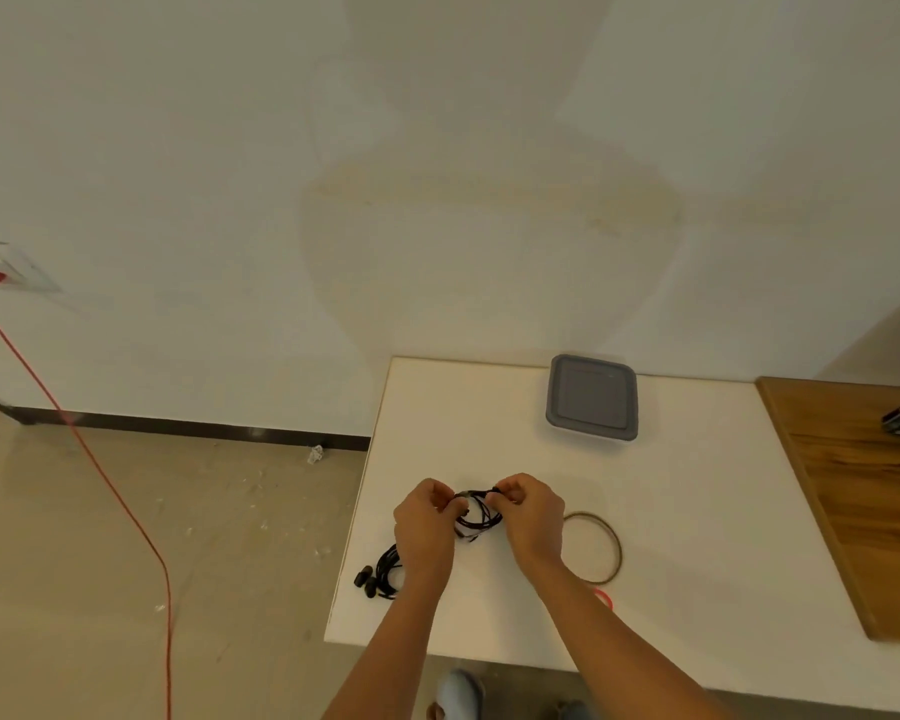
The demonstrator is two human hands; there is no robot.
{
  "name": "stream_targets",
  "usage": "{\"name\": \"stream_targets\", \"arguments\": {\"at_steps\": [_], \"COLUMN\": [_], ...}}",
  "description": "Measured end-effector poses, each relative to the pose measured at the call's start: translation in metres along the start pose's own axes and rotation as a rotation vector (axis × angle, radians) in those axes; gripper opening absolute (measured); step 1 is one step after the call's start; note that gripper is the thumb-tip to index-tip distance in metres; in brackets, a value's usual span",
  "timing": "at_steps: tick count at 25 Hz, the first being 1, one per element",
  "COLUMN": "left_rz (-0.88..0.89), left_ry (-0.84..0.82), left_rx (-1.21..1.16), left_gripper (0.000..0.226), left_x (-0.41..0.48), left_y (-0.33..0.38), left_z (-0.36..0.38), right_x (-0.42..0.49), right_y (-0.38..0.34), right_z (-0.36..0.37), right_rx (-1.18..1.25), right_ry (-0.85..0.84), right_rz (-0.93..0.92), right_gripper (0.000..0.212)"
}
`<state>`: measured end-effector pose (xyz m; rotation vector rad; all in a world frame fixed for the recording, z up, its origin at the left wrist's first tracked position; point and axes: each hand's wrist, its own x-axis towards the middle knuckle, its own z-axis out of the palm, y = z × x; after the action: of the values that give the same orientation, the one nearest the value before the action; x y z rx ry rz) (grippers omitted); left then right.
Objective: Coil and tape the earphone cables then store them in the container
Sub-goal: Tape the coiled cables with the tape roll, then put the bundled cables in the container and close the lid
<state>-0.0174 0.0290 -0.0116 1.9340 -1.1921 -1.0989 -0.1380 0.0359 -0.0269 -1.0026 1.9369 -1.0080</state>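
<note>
Head view: both hands work just above a white table (489, 407), near its front left part. Left hand (427, 522) and right hand (531, 517) each pinch the top of a small dark coil (484, 522) with curled fingers, and the loop hangs between them. Whether tape is already on it is too small to tell. A second set of black earphones (380, 574) lies loose by the left edge, partly under the left wrist. Tape roll (617, 548) lies flat just right of the right wrist. Container (592, 397) sits near the back edge, well apart from the hands, grey lid on. Wood board (863, 501) lies on the right. On the floor at left, a red cord (100, 459) runs up to a wall socket. Judgement: the cable is thin, light and limp, with some spring. The loops will likely spread once the pinch slackens, so one hand should hold where the strands cross while the other fetches tape. Take it by the bundled strands, not the buds or plug. The lid must come off before storing.
</note>
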Motion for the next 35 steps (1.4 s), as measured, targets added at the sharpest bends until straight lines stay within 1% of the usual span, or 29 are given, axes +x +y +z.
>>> {"name": "stream_targets", "arguments": {"at_steps": [3,5,6,8,10,11,12,13,15,16,18,20,21,22,25,27,28,29,30,31,32,33,34,35], "left_rz": [0.061,0.077,0.083,0.104,0.129,0.128,0.121,0.115,0.102,0.089,0.057,0.037,0.030,0.023,-0.002,-0.010,-0.011,-0.009,-0.012,-0.021,-0.027,-0.027,-0.025,-0.022], "left_ry": [0.050,0.068,0.087,0.138,0.146,0.128,0.095,0.047,-0.069,-0.122,-0.196,-0.223,-0.223,-0.219,-0.211,-0.213,-0.215,-0.215,-0.215,-0.216,-0.220,-0.225,-0.228,-0.224], "left_rx": [0.228,0.258,0.237,0.157,0.076,0.037,0.003,-0.018,-0.017,-0.013,-0.002,0.016,0.022,0.026,0.034,0.042,0.042,0.039,0.033,0.023,0.012,0.003,-0.003,-0.017], "left_gripper": [0.010,0.016,0.020,0.022,0.016,0.013,0.013,0.014,0.016,0.017,0.016,0.015,0.015,0.015,0.015,0.015,0.014,0.014,0.014,0.013,0.013,0.013,0.013,0.013], "left_x": [0.001,0.000,-0.003,-0.013,-0.032,-0.044,-0.057,-0.070,-0.095,-0.106,-0.123,-0.133,-0.134,-0.133,-0.126,-0.120,-0.117,-0.115,-0.113,-0.112,-0.112,-0.111,-0.111,-0.111], "left_y": [-0.004,-0.006,-0.007,-0.007,-0.003,-0.002,-0.001,0.000,0.001,0.000,-0.005,-0.012,-0.015,-0.018,-0.024,-0.027,-0.029,-0.030,-0.031,-0.032,-0.032,-0.032,-0.032,-0.031], "left_z": [0.005,0.004,0.002,-0.002,-0.005,-0.004,-0.001,0.003,0.016,0.022,0.034,0.040,0.042,0.043,0.046,0.048,0.048,0.050,0.051,0.051,0.052,0.053,0.055,0.056], "right_x": [0.002,0.000,-0.003,-0.011,-0.020,-0.025,-0.030,-0.035,-0.040,-0.041,-0.037,-0.033,-0.031,-0.028,-0.015,-0.004,0.000,0.008,0.018,0.029,0.043,0.061,0.078,0.091], "right_y": [0.011,0.009,0.007,0.006,0.019,0.030,0.040,0.052,0.066,0.069,0.073,0.069,0.067,0.065,0.069,0.073,0.071,0.066,0.057,0.042,0.026,0.011,-0.002,-0.013], "right_z": [0.006,0.001,-0.007,-0.035,-0.073,-0.090,-0.104,-0.113,-0.122,-0.123,-0.126,-0.129,-0.132,-0.136,-0.157,-0.171,-0.173,-0.173,-0.169,-0.161,-0.150,-0.138,-0.125,-0.114], "right_rx": [-0.012,-0.011,-0.016,-0.082,-0.284,-0.405,-0.498,-0.536,-0.487,-0.448,-0.359,-0.258,-0.212,-0.175,-0.139,-0.116,-0.152,-0.259,-0.388,-0.493,-0.558,-0.608,-0.673,-0.762], "right_ry": [-0.013,-0.014,0.012,0.143,0.276,0.299,0.284,0.237,0.129,0.100,0.093,0.108,0.124,0.160,0.325,0.414,0.462,0.520,0.554,0.540,0.458,0.324,0.180,0.047], "right_rz": [-0.048,-0.082,-0.114,-0.197,-0.246,-0.224,-0.171,-0.106,-0.018,-0.012,-0.011,0.039,0.065,0.085,0.169,0.274,0.296,0.254,0.143,-0.026,-0.205,-0.337,-0.410,-0.423], "right_gripper": [0.007,0.008,0.012,0.017,0.020,0.024,0.029,0.034,0.037,0.036,0.028,0.015,0.010,0.008,0.008,0.019,0.027,0.032,0.035,0.037,0.040,0.047,0.056,0.065]}}
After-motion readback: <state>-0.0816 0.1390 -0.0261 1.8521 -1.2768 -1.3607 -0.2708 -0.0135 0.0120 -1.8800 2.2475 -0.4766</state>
